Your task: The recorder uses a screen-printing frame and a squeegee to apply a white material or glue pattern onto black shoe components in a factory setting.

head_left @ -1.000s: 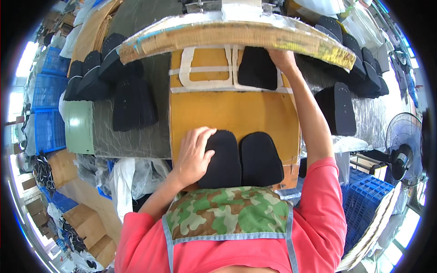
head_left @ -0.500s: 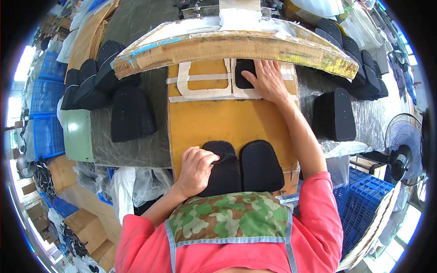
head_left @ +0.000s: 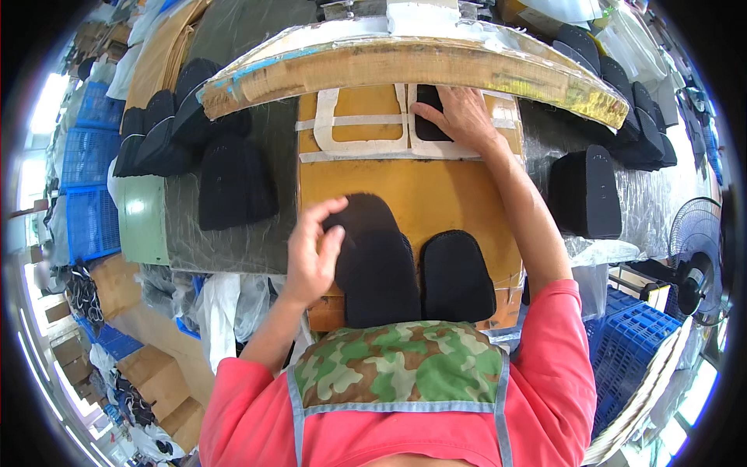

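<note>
My left hand (head_left: 313,253) pinches the left edge of a black pad (head_left: 372,222) with a rounded end. That pad is raised and slightly blurred, over another black pad (head_left: 381,300) near my apron. Beside it lies a second rounded black pad (head_left: 457,276) on the yellow board (head_left: 373,175). My right hand (head_left: 465,117) rests flat, fingers stretched, at the far end of the board. Its thumb touches a black pad (head_left: 429,115) set within the right opening of a whitish frame (head_left: 358,146). The frame's left opening shows yellow board.
A thick wooden-edged beam (head_left: 420,66) spans above the board's far end. Stacks of black pads stand at the left (head_left: 233,187) and right (head_left: 583,194). A fan (head_left: 696,257) and a blue crate (head_left: 634,327) are at the right; cartons (head_left: 152,370) sit lower left.
My left hand has risen and moved away from my body, lifting the black pad off the left pile. The right hand stays at the frame. The whole view has shifted slightly.
</note>
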